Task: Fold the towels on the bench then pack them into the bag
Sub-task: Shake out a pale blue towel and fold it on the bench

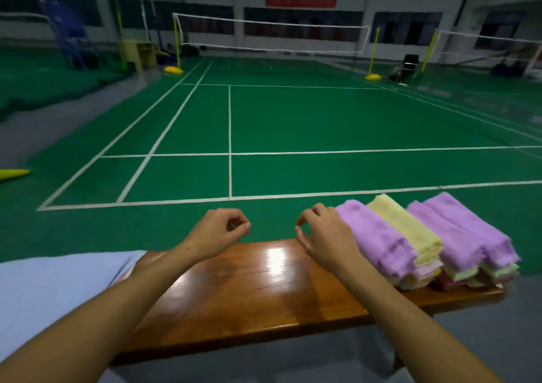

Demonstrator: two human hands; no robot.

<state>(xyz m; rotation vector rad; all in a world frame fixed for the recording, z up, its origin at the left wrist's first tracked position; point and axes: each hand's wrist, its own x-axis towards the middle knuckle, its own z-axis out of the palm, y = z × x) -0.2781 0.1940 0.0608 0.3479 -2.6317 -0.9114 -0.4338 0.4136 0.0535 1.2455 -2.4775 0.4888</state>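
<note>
A glossy wooden bench runs across the lower view. Folded towels lie in stacks on its right end, purple and pale yellow ones on top, with pink, green and dark red ones beneath. My left hand hovers over the bench's far edge, fingers loosely curled and holding nothing. My right hand hovers just left of the nearest purple towel, fingers loosely curled and empty. A pale blue bag lies at the bench's left end.
Beyond the bench stretches a green badminton court with white lines and a net on yellow posts. A yellow post base lies on the floor at far left. Grey floor lies under the bench.
</note>
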